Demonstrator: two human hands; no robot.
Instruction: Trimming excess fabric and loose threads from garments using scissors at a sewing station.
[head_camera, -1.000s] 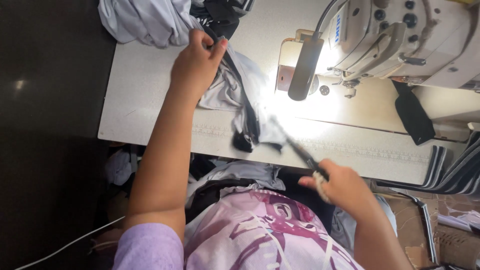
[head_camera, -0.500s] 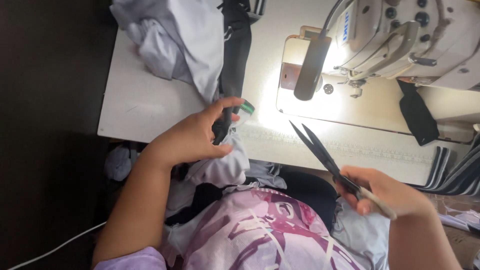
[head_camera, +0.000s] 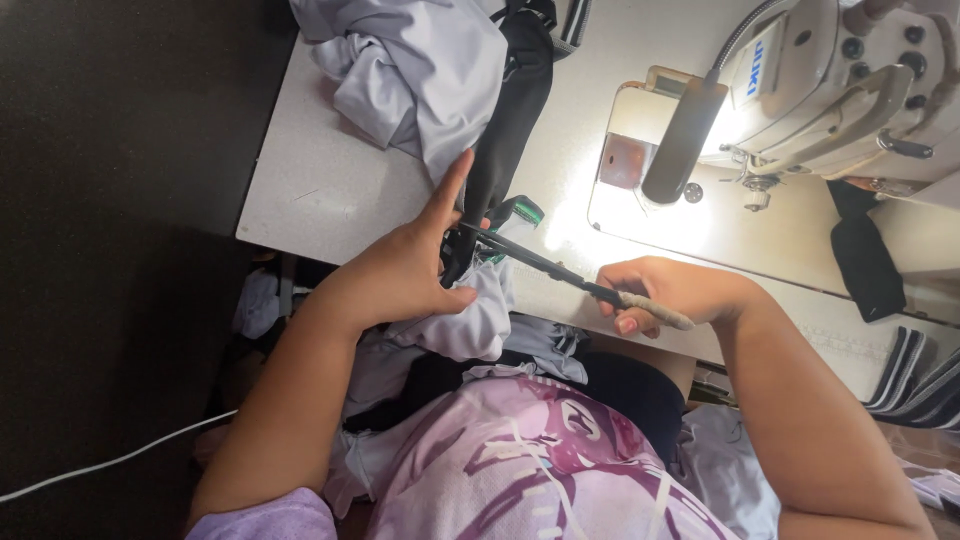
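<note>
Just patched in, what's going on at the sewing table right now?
A person sits at a white sewing table. The left hand pins a black fabric strip near the table's front edge, beside a pale grey garment. The right hand holds scissors by the handles, blades pointing at the strip right by the left hand's fingers. An industrial sewing machine stands to the right, its lamp lighting the table.

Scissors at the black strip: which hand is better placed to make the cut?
Right. The right hand already grips the scissors, whose blades reach the black strip. The left hand is occupied pinning the fabric at the table edge, so it likely just steadies.
</note>
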